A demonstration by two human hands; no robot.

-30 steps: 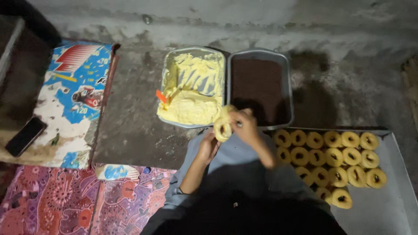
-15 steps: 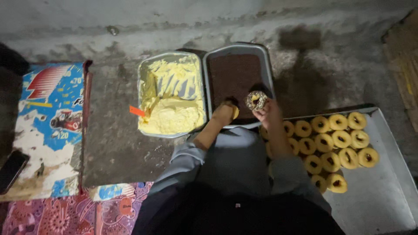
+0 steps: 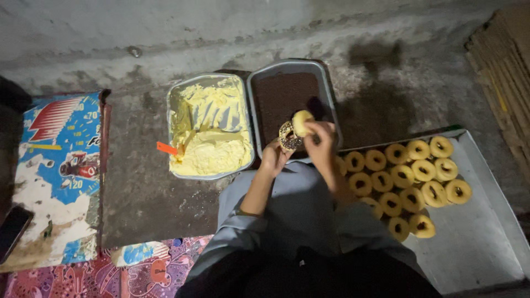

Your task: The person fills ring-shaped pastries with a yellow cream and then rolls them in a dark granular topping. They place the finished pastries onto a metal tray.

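Pinching a sprinkle-coated ring doughnut (image 3: pixel 291 132) between right hand (image 3: pixel 322 139) and left hand (image 3: pixel 274 158), over the dark-sprinkle tin (image 3: pixel 330 94) | far-left foil tin (image 3: pixel 172 132): pale yellow cream, orange spatula (image 3: pixel 166 148) | right metal tray (image 3: pixel 486 243): rows of plain ring doughnuts (image 3: pixel 411 174) | rough grey concrete floor (image 3: pixel 132 193), patterned mats left.
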